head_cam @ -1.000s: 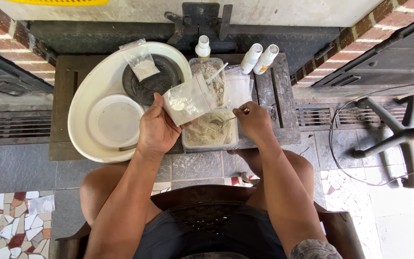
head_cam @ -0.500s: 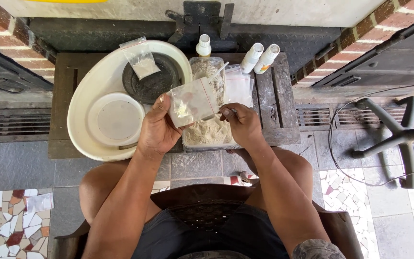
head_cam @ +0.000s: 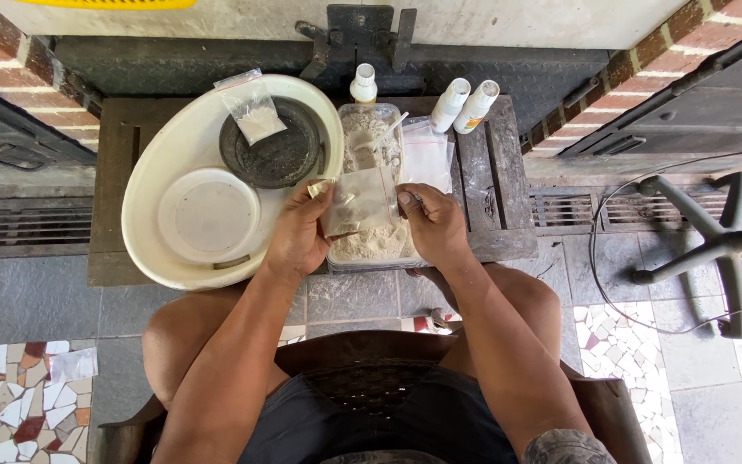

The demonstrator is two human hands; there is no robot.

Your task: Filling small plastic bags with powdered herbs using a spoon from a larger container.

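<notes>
Your left hand and right hand pinch a small clear bag by its two sides, fingers closed on it, above the clear tub of pale powder on the dark table, with the white basin at nine o'clock.

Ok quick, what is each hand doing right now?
Left hand: closed, pinching the left edge of the small clear bag.
Right hand: closed, pinching the bag's right edge, over the tub of pale powder.
</notes>
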